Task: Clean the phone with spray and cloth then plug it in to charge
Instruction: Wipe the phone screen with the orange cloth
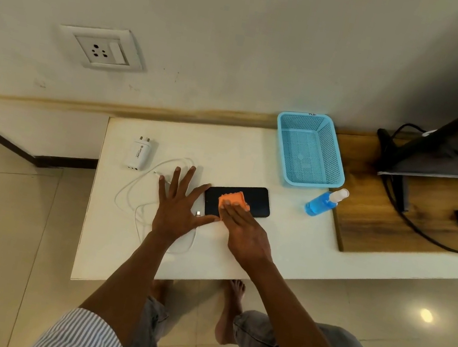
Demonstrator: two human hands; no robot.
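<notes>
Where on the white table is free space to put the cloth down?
Bare room lies on the white table in front of the phone and spray bottle, toward the near edge. The left part is crowded: cable, charger, left hand.

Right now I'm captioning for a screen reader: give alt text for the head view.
A right hand presses an orange cloth onto a black phone on a white table, the left hand flat beside it over a white cable. A charger, blue spray bottle and basket sit nearby.

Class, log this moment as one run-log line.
wiping | right hand presses cloth on phone | left hand flat, steadies phone | charger unplugged
</notes>
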